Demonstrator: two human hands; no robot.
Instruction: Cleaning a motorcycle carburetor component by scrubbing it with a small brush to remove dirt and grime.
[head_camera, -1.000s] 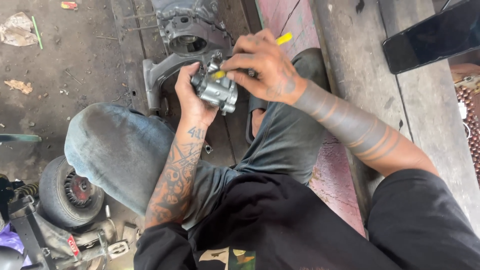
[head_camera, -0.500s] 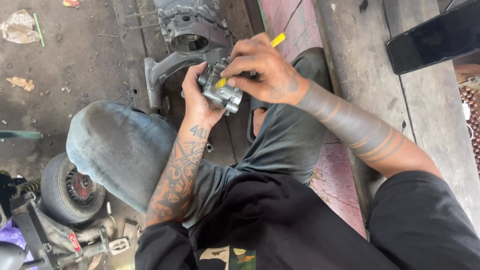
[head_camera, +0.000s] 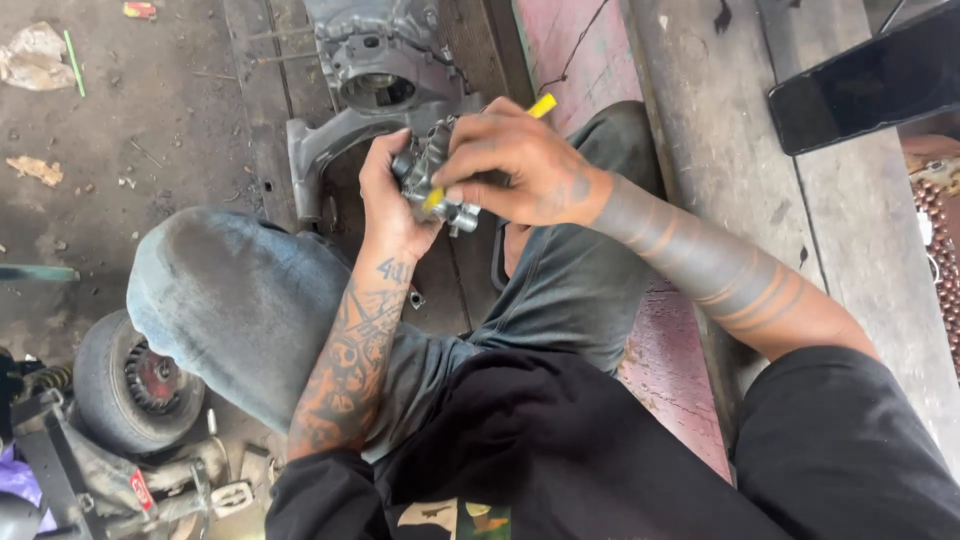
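My left hand (head_camera: 385, 200) cups a small silver metal engine part (head_camera: 428, 178) from below and from the left. Over the part lies my right hand (head_camera: 515, 165), closed around a thin yellow-handled tool (head_camera: 541, 105) whose yellow end sticks out past the knuckles; its lower end shows yellow against the part. Both hands are held above my bent knees, in grey jeans (head_camera: 235, 300). Much of the part is hidden under the right hand's fingers.
A grey cast engine casing (head_camera: 375, 60) lies on the dirty floor just beyond the hands. A small wheel with a red hub (head_camera: 135, 385) and dismantled frame pieces sit at the lower left. A dark phone (head_camera: 865, 85) rests on wooden planks at the right.
Both hands with the part have shifted slightly right and up in view. The right hand has closed further over the part, and the yellow tool's end now points up to the right.
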